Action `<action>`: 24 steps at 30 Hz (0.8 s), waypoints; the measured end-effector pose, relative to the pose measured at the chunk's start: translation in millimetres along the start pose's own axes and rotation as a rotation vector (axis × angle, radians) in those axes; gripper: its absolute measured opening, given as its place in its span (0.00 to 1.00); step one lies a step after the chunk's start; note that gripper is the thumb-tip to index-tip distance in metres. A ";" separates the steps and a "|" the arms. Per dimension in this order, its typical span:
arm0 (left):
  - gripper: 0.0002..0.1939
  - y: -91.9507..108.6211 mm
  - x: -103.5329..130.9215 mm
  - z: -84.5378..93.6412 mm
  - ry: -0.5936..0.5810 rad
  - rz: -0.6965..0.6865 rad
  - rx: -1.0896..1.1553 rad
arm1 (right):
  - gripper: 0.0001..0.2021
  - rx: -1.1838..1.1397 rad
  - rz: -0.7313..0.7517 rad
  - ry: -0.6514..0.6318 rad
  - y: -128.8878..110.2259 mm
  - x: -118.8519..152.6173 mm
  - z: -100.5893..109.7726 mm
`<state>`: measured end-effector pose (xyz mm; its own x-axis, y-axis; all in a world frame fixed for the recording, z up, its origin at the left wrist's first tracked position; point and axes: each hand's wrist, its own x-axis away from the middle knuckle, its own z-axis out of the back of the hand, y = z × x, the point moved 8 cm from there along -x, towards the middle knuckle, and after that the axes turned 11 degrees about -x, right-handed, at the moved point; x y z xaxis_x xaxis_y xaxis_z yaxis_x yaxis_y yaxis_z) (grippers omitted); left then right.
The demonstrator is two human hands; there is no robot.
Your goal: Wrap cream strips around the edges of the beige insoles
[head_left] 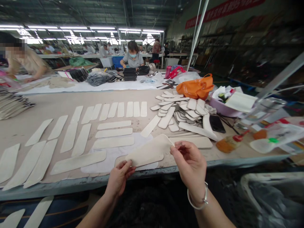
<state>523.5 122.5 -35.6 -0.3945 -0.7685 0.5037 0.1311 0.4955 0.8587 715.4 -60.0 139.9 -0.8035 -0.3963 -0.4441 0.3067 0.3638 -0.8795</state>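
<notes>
A cream, rounded flat fabric panel [149, 148] is held between both hands, its right end lifted and tilted. My left hand [121, 174] pinches its lower left edge between thumb and fingers. At the raised right corner, my right hand [190, 158] pinches the edge with thumb and forefinger; a bangle is on that wrist. Beneath it lies another panel [159, 157], partly covered, over a white sheet [95, 166]. Several similar panels [114, 142] are laid out in rows to the left. A heap of dark-edged panels [167, 117] lies beyond my right hand.
To the right are an orange bag [196, 88], a lilac basin [222, 109], a phone [217, 123], a bottle of orange-brown stuff [229, 144] and a clear flask [263, 110]. Co-workers sit across the table [59, 98]. A bin [247, 186] stands below right.
</notes>
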 end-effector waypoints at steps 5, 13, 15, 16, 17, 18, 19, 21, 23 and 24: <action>0.18 15.3 -11.0 42.9 0.082 -0.050 -0.300 | 0.07 -0.001 -0.183 -0.033 51.6 -4.1 8.2; 0.30 47.6 -28.7 78.4 0.109 -0.273 -1.110 | 0.02 0.410 -0.458 -0.149 145.1 19.3 12.4; 0.30 52.0 -28.3 74.7 0.135 -0.345 -1.173 | 0.01 0.502 -0.467 -0.190 158.0 23.5 11.3; 0.29 52.6 -28.3 72.6 0.145 -0.364 -1.190 | 0.01 0.539 -0.466 -0.200 162.6 24.8 11.3; 0.29 52.5 -28.7 70.6 0.152 -0.372 -1.204 | 0.02 0.569 -0.465 -0.207 166.1 25.6 11.5; 0.28 52.1 -29.6 68.8 0.156 -0.375 -1.218 | 0.02 0.594 -0.461 -0.211 168.5 26.1 11.8; 0.27 51.4 -30.9 67.3 0.157 -0.374 -1.235 | 0.02 0.616 -0.458 -0.215 170.1 26.4 11.9; 0.24 50.8 -34.0 65.0 0.153 -0.374 -1.271 | 0.02 0.656 -0.456 -0.226 171.3 26.2 11.8; 0.23 51.0 -37.0 63.0 0.134 -0.382 -1.283 | 0.02 0.691 -0.464 -0.242 171.5 25.7 11.0; 0.23 51.1 -38.2 62.3 0.123 -0.383 -1.283 | 0.02 0.705 -0.471 -0.250 171.5 25.3 10.5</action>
<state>488.7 202.4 -16.9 -0.5232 -0.8369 0.1606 0.8114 -0.4318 0.3939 753.1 -16.4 -24.0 -0.8160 -0.5767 0.0391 0.2817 -0.4558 -0.8443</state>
